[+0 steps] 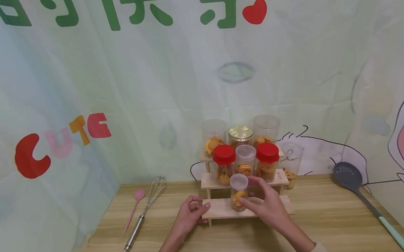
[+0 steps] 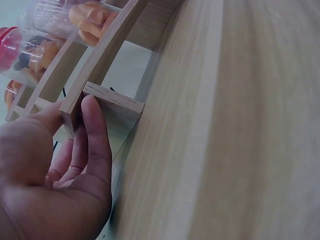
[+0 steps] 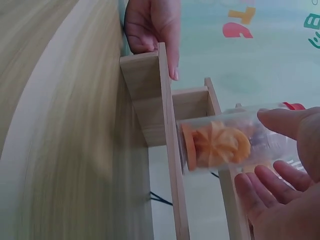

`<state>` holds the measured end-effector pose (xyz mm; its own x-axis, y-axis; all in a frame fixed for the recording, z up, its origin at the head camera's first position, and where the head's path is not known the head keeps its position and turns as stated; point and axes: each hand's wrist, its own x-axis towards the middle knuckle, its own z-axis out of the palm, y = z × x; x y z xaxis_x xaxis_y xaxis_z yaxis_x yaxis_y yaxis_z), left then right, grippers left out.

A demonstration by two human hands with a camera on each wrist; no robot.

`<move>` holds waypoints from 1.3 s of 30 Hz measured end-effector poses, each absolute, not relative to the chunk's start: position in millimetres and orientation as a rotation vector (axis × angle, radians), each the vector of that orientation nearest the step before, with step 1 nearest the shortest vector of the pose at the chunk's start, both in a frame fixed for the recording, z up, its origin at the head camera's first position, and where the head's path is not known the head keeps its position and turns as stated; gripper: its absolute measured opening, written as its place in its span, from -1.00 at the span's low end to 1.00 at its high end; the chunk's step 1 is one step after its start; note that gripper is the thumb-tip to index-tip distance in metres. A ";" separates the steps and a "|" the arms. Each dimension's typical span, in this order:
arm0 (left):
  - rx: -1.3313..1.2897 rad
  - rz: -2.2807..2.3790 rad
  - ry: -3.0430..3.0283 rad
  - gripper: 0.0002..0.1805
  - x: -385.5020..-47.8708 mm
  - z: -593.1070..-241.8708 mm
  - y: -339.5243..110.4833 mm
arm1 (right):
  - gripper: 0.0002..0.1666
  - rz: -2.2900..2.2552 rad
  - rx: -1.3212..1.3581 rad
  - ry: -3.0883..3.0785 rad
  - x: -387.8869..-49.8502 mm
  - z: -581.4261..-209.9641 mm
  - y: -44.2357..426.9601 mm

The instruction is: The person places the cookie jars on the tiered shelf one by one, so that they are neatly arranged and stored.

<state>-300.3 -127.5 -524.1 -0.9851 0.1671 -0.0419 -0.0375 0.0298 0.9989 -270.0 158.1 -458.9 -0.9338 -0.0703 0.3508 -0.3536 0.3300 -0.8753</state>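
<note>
A three-step wooden rack (image 1: pixel 222 208) stands on the table. My left hand (image 1: pixel 190 213) grips the left end of its lowest step, thumb above and fingers below, as the left wrist view shows. On that step stands a small clear jar (image 1: pixel 239 192) of biscuits, upright, with a pale translucent lid. My right hand (image 1: pixel 267 203) is around this jar, its thumb over the near side. In the right wrist view the fingers (image 3: pixel 250 192) are spread loosely beside the jar, with a slight gap; whether the thumb touches it I cannot tell.
Red-lidded jars (image 1: pixel 224 165) flank a clear-lidded jar (image 1: pixel 246 162) on the middle step. A gold-lidded jar (image 1: pixel 241 136) and clear jars stand higher. Behind the rack's right is another jar (image 1: pixel 292 164). A whisk (image 1: pixel 143 216) and pink spoon (image 1: pixel 135 209) lie left, a slotted spatula (image 1: pixel 348 175) right.
</note>
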 end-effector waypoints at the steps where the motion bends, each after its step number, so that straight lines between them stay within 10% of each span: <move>1: 0.134 2.086 2.142 -0.47 -300.1 -524.0 -127.4 | -0.22 1.635 0.386 -2.340 -268.8 -459.1 160.7; 24: 0.188 2.096 2.129 -0.44 -302.9 -529.0 -130.6 | -0.54 1.345 0.097 -2.272 -289.3 -437.3 266.0; 39: 0.161 2.098 2.121 -0.44 -301.9 -526.6 -127.9 | -0.17 1.317 -0.193 -2.270 -321.7 -423.1 309.0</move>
